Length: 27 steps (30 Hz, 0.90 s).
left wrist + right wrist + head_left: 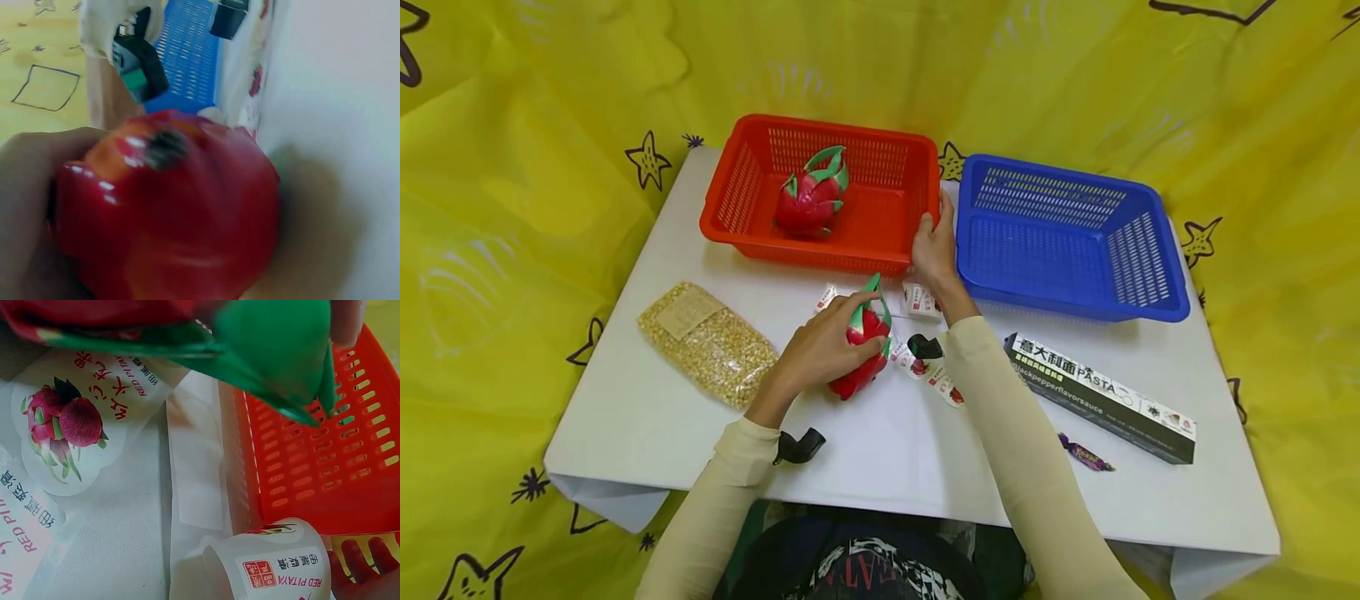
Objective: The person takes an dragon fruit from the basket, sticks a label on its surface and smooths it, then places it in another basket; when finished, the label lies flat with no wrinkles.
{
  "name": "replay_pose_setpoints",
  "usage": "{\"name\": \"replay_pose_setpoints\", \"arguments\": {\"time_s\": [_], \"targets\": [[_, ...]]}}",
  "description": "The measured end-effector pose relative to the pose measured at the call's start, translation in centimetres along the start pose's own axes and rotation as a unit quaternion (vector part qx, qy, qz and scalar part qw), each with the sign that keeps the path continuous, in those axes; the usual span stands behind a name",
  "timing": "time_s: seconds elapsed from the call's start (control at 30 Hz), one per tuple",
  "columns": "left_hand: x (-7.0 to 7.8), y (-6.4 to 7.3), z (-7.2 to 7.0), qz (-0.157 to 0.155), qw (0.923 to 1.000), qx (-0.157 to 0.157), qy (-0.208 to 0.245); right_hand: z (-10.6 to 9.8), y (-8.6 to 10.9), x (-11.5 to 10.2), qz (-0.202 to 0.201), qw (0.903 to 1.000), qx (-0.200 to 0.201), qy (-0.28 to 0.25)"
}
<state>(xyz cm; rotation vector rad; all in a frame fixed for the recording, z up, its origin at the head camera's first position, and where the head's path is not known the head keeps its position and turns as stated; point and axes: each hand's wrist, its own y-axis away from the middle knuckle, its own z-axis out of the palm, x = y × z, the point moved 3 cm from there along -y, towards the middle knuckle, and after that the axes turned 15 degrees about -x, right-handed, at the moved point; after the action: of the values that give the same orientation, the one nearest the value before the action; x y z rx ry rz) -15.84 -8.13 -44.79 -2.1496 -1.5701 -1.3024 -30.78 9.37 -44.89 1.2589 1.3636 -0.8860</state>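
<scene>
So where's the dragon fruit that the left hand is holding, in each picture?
Head: the dragon fruit is near the middle, in the left hand.
Left wrist: the dragon fruit is the big red shape in the lower middle.
Right wrist: the dragon fruit is cut off by the top edge, red at the left, green leaves nearer the right.
Shared landmark: the white table shows in all three.

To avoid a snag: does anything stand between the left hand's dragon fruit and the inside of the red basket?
Yes, the red basket's near wall, just beyond the held dragon fruit. The right hand grips the basket's right end, to one side.
</scene>
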Motion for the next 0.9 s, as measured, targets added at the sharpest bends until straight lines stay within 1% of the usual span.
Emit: {"name": "replay_pose_setpoints", "arguments": {"time_s": [0.17,0.23,0.33,0.5,0.73,0.9], "targets": [[0.6,-1.2,0.2,-0.041,0.9972,0.002,-0.063,0.0,-0.2,-0.1,-0.011,0.9999,-0.002,-0.003],[0.9,-1.5,0.5,-0.048,0.9954,0.002,-0.083,0.0,-0.3,0.0,-0.012,0.9999,-0.003,-0.002],[1.3,-1.9,0.9,-0.051,0.9934,0.007,-0.102,0.0,-0.3,0.1,-0.011,0.9999,0.000,0.003],[1.5,-2.0,1.2,-0.066,0.9919,0.018,-0.107,0.0,-0.2,0.1,-0.003,1.0000,-0.003,0.007],[1.5,-2.3,1.3,-0.083,0.9924,0.038,-0.083,-0.2,0.0,-0.4,-0.019,0.9998,-0.009,0.007],[1.4,-2.1,1.2,-0.096,0.9907,0.059,-0.076,-0.1,0.3,-0.9,-0.019,0.9997,-0.015,0.008]]}}
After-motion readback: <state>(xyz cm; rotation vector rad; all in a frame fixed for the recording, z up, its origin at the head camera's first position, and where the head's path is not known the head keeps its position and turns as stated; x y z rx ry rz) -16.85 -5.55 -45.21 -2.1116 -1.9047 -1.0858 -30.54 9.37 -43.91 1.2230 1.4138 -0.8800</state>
